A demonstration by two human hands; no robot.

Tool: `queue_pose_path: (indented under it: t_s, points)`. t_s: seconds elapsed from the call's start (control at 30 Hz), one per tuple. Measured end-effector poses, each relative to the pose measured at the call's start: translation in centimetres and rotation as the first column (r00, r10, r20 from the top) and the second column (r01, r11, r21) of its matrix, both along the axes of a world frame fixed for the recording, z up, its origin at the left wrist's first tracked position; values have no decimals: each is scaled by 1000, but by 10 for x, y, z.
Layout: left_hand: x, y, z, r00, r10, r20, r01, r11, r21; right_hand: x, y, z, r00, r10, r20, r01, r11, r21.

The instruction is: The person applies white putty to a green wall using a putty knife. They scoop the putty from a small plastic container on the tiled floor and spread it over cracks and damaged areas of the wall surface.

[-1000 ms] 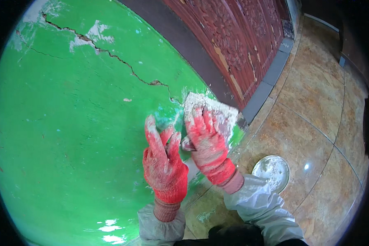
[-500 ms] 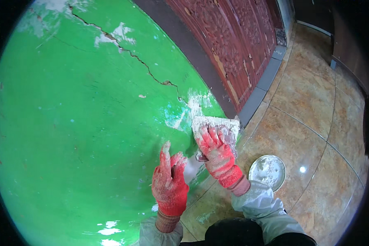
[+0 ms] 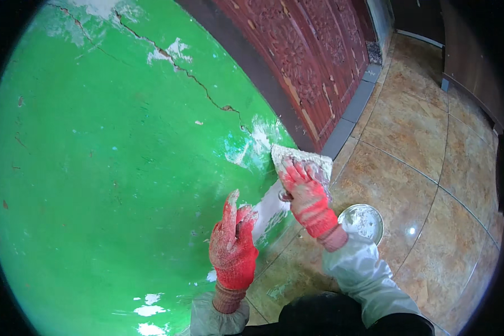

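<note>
My right hand (image 3: 306, 196), in a red glove smeared with white, is closed on a plastering trowel (image 3: 313, 159). White paste coats the trowel's blade, which lies against the green wall (image 3: 134, 213) near its lower corner beside a dark frame. Below the blade runs a smooth white strip of filler (image 3: 270, 208). My left hand (image 3: 232, 252), in a matching glove, is held up close to the wall. One of its fingers points upward and the others bend, with a gap between; I see nothing held in it.
A long crack (image 3: 199, 87) with white patches crosses the wall. Right of the wall stands a carved reddish-brown wooden panel (image 3: 294, 50) above a grey base strip (image 3: 355, 109). A round container of white paste (image 3: 363, 224) stands on the brown tiled floor (image 3: 406, 173), near my right forearm.
The trowel and my right hand have moved slightly right and up, uncovering more of the white strip. My left hand stays nearly in place. The view has shifted a little.
</note>
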State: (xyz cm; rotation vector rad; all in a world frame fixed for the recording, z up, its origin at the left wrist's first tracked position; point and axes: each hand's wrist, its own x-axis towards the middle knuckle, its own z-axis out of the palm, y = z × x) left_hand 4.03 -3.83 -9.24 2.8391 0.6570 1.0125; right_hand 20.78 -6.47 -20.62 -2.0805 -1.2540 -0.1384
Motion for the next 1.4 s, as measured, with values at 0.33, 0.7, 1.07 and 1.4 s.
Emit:
queue_pose_path:
  t_s: [0.33,0.7,1.07,1.4]
  points:
    - [1,-19,12,998,58,12,-54,974,-220,5,7,15,992,-61,107,53,995,80]
    - [-1,-25,6,999,15,-41,-18,998,-67,7,15,19,994,-16,109,9,998,65]
    - [5,-37,5,997,73,-2,-69,936,-345,13,4,25,992,-22,123,17,999,45]
    - [14,-44,4,996,64,-58,-79,947,-313,9,-2,30,953,-96,288,109,994,-28]
